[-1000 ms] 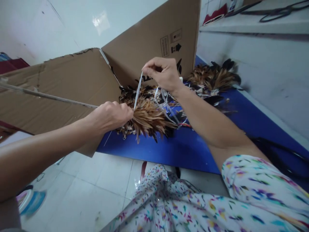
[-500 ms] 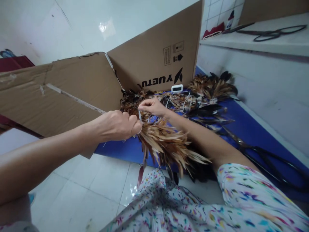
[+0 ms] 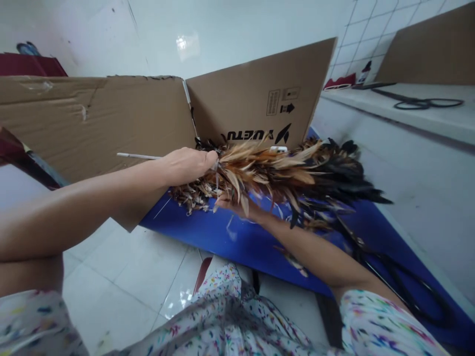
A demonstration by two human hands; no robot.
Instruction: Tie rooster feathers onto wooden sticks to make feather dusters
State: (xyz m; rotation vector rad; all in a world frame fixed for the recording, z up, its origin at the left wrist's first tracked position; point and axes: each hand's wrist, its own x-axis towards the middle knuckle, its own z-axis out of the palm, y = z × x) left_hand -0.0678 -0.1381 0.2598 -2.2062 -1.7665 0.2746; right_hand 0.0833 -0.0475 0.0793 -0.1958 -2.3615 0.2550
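Creased matte brown cardboard [image 3: 230, 99], standing upright by smooth blue counter [image 3: 230, 240]. Long feather bundle [image 3: 274, 168], layered, tan running to glossy black, held above counter. Scissors [image 3: 359, 242], long looped black handles, on counter. Left hand [image 3: 189, 165] closed round bundle's narrow end. Right hand [image 3: 233, 203] beneath, partly hidden; cannot tell grip. Thin pale strip [image 3: 217, 182] between hands.

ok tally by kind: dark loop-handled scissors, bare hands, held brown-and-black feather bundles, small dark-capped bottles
Dark loop-handled scissors: 2, blue-table pair, white-ledge pair
Bare hands: 2, left hand, right hand
Held brown-and-black feather bundle: 1
Small dark-capped bottle: 1
Total: 6
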